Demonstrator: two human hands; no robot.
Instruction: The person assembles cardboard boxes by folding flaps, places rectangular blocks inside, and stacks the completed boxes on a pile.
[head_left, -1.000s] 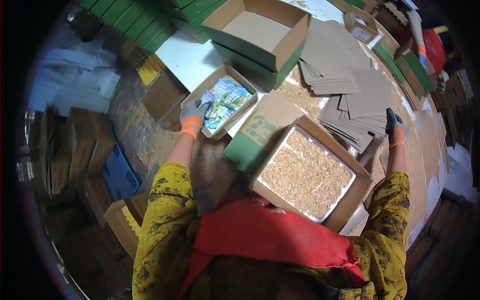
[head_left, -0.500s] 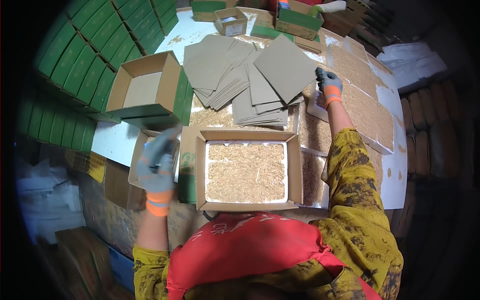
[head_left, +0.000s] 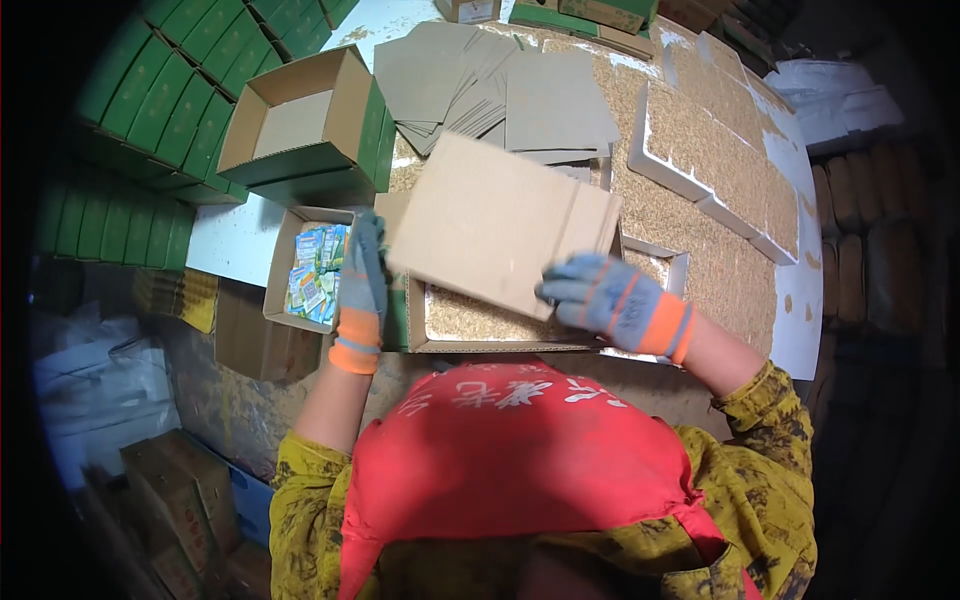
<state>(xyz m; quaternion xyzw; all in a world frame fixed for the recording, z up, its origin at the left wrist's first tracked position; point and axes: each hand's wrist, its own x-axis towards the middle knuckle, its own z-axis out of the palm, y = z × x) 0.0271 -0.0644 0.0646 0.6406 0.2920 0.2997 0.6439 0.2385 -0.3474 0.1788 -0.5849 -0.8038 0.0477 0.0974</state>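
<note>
My right hand [head_left: 620,300] is gripping a flat brown card [head_left: 490,220], and my fingers are closing on its near right corner. The card is leaning over the big box [head_left: 500,347] and covering most of the brown flakes [head_left: 465,315] inside. Lines are showing near its right end, so I cannot tell if I am holding one card or a few.

This is what is changing: my right hand is no longer waiting by the pile of cards [head_left: 560,100] behind the big box. That pile is no longer showing its tilted top card. So now a card is sitting between my eyes and the flakes, not just lying behind the big box.

My left hand [head_left: 366,265] is standing on its edge at the left side of the big box, very near the card's left end. I cannot tell if its fingers are touching the card or pinching anything. It is no longer blurring over the small box [head_left: 278,262], which is lying left of the big box and holding shiny blue and green packets [head_left: 315,270].
</note>
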